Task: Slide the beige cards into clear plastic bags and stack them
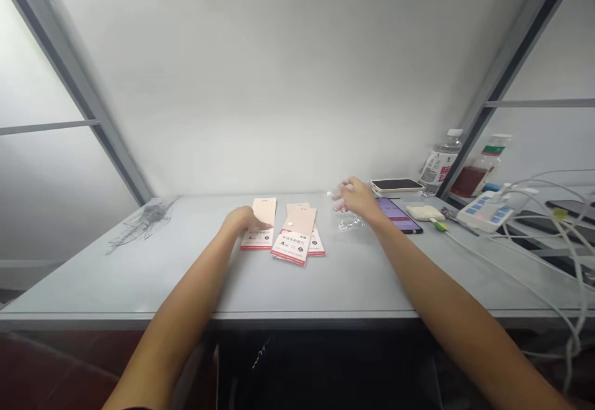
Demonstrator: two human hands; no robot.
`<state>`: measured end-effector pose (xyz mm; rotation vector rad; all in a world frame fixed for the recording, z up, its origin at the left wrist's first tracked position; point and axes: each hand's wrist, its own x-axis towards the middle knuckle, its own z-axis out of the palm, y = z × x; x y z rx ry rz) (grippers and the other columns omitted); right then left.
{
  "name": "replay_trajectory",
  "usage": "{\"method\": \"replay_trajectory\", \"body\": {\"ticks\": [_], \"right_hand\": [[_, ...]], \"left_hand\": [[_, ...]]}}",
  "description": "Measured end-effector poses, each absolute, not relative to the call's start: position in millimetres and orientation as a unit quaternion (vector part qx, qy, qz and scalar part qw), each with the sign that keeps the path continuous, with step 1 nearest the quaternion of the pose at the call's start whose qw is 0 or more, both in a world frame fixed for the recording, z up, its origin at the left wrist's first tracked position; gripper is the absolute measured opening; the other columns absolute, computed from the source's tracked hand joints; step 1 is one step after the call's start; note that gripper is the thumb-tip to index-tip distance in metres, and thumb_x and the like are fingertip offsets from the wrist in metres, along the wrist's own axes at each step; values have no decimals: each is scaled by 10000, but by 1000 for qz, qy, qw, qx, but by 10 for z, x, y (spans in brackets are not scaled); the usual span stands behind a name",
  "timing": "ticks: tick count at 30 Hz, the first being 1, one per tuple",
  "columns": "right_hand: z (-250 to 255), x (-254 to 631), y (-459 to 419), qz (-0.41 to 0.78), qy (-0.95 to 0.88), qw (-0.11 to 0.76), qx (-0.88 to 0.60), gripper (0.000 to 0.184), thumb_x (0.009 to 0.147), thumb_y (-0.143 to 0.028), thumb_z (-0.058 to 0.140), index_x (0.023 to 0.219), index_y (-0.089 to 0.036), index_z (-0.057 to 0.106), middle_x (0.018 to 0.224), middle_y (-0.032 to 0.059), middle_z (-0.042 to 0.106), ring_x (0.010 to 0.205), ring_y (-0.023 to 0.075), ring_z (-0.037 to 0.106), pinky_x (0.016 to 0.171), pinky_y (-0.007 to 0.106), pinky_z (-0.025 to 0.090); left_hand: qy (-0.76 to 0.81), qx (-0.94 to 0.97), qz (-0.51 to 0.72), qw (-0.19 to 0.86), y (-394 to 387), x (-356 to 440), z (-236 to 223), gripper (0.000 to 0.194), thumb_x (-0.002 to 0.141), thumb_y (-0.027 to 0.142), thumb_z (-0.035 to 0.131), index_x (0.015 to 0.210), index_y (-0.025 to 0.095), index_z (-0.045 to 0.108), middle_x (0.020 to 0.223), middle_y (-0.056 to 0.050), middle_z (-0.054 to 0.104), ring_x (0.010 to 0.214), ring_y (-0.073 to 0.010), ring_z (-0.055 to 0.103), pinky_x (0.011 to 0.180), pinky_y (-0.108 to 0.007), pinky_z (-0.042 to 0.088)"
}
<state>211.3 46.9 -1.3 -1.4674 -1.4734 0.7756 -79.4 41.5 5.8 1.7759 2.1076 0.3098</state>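
At the left edge of a pink-and-white ruler-set packet (264, 210), my left hand (242, 218) is closed, its thumb over the card and its other fingers partly hidden. Two more such packets overlap just to the right: the front packet (295, 236) lies slanted across the rear packet (317, 243). My right hand (357, 198) has its fingers apart and slightly curled above a crinkled clear plastic bag (349, 221). Whether those fingertips touch the plastic I cannot tell.
Beside my right hand lie a lit phone (398, 215), a boxed dark-screen device (397, 185) and a white charger (425, 213). Bottles (440, 162), a power strip (486, 210) and loose cables crowd the right. Dark scribbles (146, 221) mark the desk's left side.
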Motion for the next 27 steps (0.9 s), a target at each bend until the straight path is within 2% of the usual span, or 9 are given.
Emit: {"method": "replay_trajectory", "body": {"ticks": [3, 7, 11, 13, 16, 23, 27], "right_hand": [[65, 2061, 367, 297, -608, 490, -551, 175, 881, -329, 416, 993, -198, 444, 874, 65, 668, 489, 115, 626, 488, 245, 519], [92, 2008, 312, 307, -612, 515, -516, 224, 889, -349, 377, 1062, -213, 417, 909, 61, 656, 529, 118, 636, 519, 265, 536], [74, 1924, 290, 332, -597, 539, -493, 289, 884, -390, 376, 1123, -226, 383, 998, 84, 642, 577, 121, 646, 545, 256, 534], [64, 1861, 267, 355, -590, 539, -486, 298, 878, -408, 388, 1122, -237, 380, 1016, 76, 638, 595, 120, 649, 551, 255, 539], [56, 1761, 213, 399, -587, 533, -461, 300, 876, -419, 394, 1118, -243, 382, 1020, 69, 637, 620, 121, 654, 575, 271, 550], [73, 1649, 92, 406, -609, 544, -409, 376, 847, -492, 419, 1130, -246, 388, 1028, 78, 638, 711, 146, 668, 638, 289, 547], [90, 1666, 73, 407, -616, 547, -395, 407, 832, -523, 430, 1136, -255, 401, 1033, 75, 644, 750, 155, 670, 675, 297, 536]], "left_hand": [[776, 593, 84, 197, 444, -842, 61, 639, 355, 548, 766, 840, 165, 603, 890, -164, 687, 775, -315, 641, 602, -354, 473], [723, 612, 222, 232, 488, -865, 72, 448, 564, 360, 714, 936, 145, 587, 899, -128, 691, 753, -243, 654, 596, -287, 478], [620, 631, 364, 292, 362, -718, 182, 454, 760, 400, 551, 1156, 197, 466, 1043, -78, 665, 790, -167, 652, 631, -243, 502], [534, 632, 445, 342, 238, -567, 245, 509, 774, 417, 546, 1213, 193, 415, 1086, -93, 645, 790, -167, 651, 636, -256, 514], [447, 662, 458, 390, 59, -311, 274, 525, 771, 412, 567, 1224, 189, 423, 1128, -104, 624, 822, -178, 646, 665, -275, 522], [502, 647, 460, 344, 26, -100, 113, 461, 767, 364, 578, 1175, 183, 463, 1142, -95, 615, 948, -204, 612, 760, -306, 502], [519, 632, 473, 328, 90, -163, 91, 426, 782, 344, 551, 1163, 191, 441, 1122, -86, 618, 930, -191, 617, 762, -305, 501]]}}
